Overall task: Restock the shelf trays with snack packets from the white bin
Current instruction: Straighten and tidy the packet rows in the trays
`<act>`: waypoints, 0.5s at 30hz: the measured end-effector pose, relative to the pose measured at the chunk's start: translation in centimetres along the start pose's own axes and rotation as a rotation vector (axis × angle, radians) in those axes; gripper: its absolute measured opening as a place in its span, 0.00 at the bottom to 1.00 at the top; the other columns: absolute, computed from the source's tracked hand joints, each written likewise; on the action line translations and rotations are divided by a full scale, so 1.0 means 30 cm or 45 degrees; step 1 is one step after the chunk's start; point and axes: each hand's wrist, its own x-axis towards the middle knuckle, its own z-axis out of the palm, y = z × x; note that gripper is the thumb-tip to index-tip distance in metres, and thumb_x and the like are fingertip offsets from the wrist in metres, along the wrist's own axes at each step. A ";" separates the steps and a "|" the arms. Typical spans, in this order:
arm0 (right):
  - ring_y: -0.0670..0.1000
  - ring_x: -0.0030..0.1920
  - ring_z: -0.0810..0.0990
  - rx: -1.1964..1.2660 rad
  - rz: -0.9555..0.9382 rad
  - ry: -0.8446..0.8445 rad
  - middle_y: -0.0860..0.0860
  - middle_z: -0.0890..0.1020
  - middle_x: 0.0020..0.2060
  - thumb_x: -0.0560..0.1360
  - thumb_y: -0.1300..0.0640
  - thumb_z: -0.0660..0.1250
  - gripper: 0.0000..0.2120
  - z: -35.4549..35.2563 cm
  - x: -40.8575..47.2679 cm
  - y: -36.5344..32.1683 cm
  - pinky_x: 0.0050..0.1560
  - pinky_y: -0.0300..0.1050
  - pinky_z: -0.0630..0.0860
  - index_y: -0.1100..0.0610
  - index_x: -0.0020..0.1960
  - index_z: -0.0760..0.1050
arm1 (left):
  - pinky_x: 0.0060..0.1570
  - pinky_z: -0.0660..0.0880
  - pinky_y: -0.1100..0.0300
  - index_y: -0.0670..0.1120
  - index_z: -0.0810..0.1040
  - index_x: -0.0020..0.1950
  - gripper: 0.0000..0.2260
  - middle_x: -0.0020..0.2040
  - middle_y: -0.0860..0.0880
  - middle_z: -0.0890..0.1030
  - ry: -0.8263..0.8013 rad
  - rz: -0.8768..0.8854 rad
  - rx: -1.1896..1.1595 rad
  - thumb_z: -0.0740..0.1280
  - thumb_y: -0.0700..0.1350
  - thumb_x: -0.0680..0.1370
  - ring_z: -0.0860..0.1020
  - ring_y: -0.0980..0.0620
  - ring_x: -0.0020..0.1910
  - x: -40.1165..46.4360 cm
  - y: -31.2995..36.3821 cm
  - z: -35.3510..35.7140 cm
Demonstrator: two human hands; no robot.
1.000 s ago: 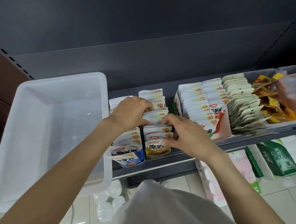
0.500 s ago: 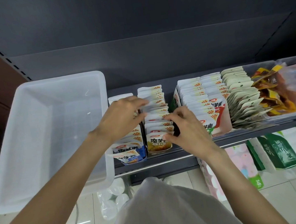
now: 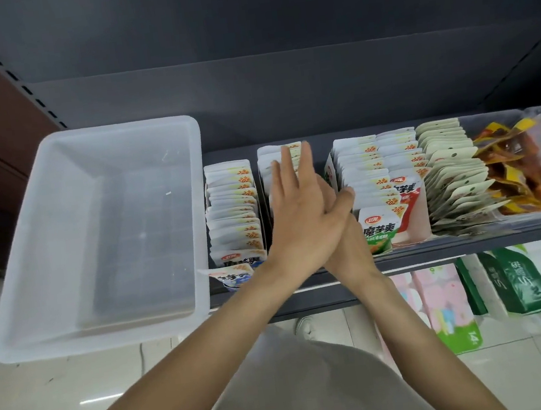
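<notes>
Lying flat over the second row of snack packets [image 3: 272,161], the left hand [image 3: 301,214] is stretching its fingers [image 3: 306,162] straight toward the shelf back, gripping nothing. Right hand [image 3: 344,229] is sitting crossed beneath the left wrist; its thumb is touching the neighbouring green-fronted packet row [image 3: 367,192], and whether its other fingers are curled cannot be told, being hidden under the left hand. White bin [image 3: 30,271] is resting at the shelf's left end, holding no packets. Blue-fronted packet row [image 3: 233,209] is standing upright just beside the bin. Further right: red-fronted packets [image 3: 401,167], pale green packets [image 3: 454,173], a clear tray [image 3: 538,212] of orange-and-yellow packs. Green and pink packages [image 3: 448,312] are sitting on the lower shelf.
</notes>
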 end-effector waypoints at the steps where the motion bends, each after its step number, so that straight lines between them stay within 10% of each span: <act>1: 0.48 0.64 0.72 -0.034 0.030 -0.015 0.48 0.65 0.73 0.78 0.56 0.64 0.33 -0.005 0.002 0.001 0.56 0.37 0.70 0.52 0.77 0.51 | 0.72 0.40 0.58 0.51 0.45 0.78 0.33 0.77 0.52 0.40 0.046 -0.008 -0.064 0.60 0.50 0.79 0.37 0.55 0.75 -0.005 0.002 0.015; 9: 0.41 0.62 0.71 0.113 0.175 -0.072 0.49 0.73 0.66 0.77 0.62 0.65 0.35 0.009 -0.015 0.023 0.59 0.30 0.65 0.57 0.77 0.49 | 0.75 0.52 0.48 0.55 0.45 0.77 0.36 0.78 0.56 0.47 0.376 -0.275 -0.693 0.62 0.47 0.75 0.48 0.58 0.76 -0.033 -0.153 0.148; 15: 0.28 0.55 0.71 0.485 0.172 -0.120 0.39 0.73 0.58 0.75 0.70 0.62 0.31 -0.010 -0.012 0.010 0.57 0.24 0.66 0.40 0.65 0.58 | 0.70 0.64 0.57 0.57 0.51 0.77 0.35 0.74 0.61 0.61 0.336 -0.248 -1.017 0.63 0.40 0.74 0.63 0.65 0.70 -0.043 -0.181 0.157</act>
